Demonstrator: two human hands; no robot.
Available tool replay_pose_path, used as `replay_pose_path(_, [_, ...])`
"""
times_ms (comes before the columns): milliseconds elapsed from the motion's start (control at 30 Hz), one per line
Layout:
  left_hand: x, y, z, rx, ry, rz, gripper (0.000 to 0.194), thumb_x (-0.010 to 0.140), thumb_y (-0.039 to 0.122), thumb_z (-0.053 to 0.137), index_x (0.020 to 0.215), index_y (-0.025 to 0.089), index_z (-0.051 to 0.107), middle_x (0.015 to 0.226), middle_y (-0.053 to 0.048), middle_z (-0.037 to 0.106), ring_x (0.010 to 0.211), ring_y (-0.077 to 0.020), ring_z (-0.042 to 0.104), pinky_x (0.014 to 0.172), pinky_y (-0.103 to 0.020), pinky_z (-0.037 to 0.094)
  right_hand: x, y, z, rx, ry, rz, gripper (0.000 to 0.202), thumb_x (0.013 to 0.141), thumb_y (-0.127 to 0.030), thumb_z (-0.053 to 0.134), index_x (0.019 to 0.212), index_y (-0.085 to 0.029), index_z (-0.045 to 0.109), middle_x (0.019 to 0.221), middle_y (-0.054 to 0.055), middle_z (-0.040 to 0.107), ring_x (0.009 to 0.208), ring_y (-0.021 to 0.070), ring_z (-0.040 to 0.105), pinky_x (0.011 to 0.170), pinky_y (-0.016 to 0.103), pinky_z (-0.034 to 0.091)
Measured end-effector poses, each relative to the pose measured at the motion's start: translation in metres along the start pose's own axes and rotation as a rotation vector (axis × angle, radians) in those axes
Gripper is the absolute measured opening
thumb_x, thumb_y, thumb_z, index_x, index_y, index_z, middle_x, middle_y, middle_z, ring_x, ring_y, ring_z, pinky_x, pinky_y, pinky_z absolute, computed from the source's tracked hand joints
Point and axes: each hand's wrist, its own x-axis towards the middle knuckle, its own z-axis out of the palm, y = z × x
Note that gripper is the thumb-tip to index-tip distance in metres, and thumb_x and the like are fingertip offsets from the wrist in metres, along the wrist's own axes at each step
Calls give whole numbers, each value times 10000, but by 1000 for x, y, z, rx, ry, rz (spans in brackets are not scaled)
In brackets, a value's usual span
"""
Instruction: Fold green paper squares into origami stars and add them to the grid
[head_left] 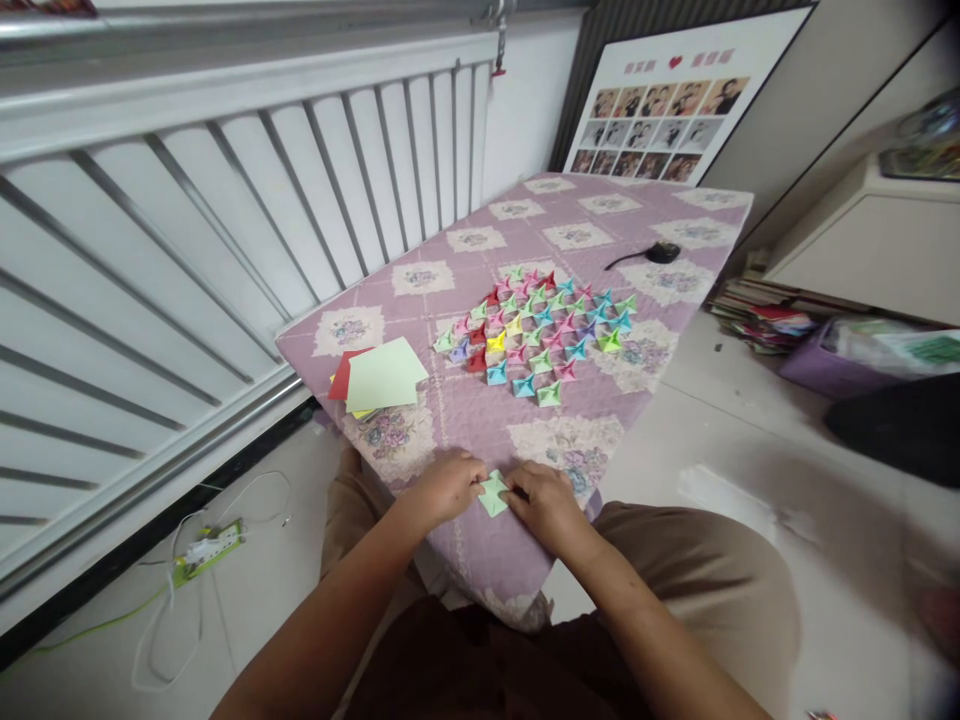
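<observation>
Fingers of my left hand (455, 487) and right hand (545, 500) gripped opposite edges of the green folded paper (493, 493), at the counter's (480, 440) near end. Folded pieces (536, 335) lay beyond.

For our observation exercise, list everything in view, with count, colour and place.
Green paper square: one, light green, between the hands
Folded paper pieces: dozens, mixed colours, mid-table
Paper sheets: a pile, green over red and yellow, table's left
Small object: one, black, table's far right
Table: one, purple floral cloth, centre
Photo board: one, white, behind table
Radiator: one, white, left
Power strip: one, white and green, left floor
Cabinet: one, whitish, right
Bin: one, purple, right floor
Trousers: one pair, brown, below
Left hand, right hand: bare, at the square's sides
</observation>
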Motion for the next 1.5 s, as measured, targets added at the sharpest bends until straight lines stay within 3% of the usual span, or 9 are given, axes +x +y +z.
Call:
replay_pose_path(333, [0, 2, -1, 49, -14, -17, 58, 827, 228, 573, 800, 209, 621, 831, -10, 600, 834, -166, 537, 719, -256, 382, 8, -7, 7, -67, 31, -113, 125, 861, -258, 566, 799, -225, 669, 808, 23, 645, 838, 180, 573, 789, 340, 283])
replay_pose_path(700, [-11, 3, 2, 95, 16, -9, 157, 903, 223, 470, 897, 212, 627, 928, -31, 574, 880, -167, 527, 766, -266, 399, 1, 7, 10, -97, 54, -248, 169, 903, -274, 512, 803, -210, 633, 792, 33, 613, 799, 177, 552, 778, 324, 343])
replay_pose_path(1000, [-24, 5, 13, 321, 1, 0, 223, 944, 237, 393, 992, 230, 610, 1003, -40, 553, 853, -175, 517, 731, -279, 411, -10, 3, 6, -292, 56, -341, 308, 951, -269, 407, 739, -210, 623, 750, 36, 570, 767, 190, 466, 756, 342, 316])
replay_pose_path(1500, [-31, 3, 18, 343, -15, 36, 236, 957, 241, 386, 1011, 242, 616, 1016, -38, 577, 949, -192, 481, 814, -305, 393, -17, 3, -1, -347, 30, -446, 241, 943, -206, 421, 938, -220, 661, 791, 39, 586, 791, 197, 461, 807, 358, 343])
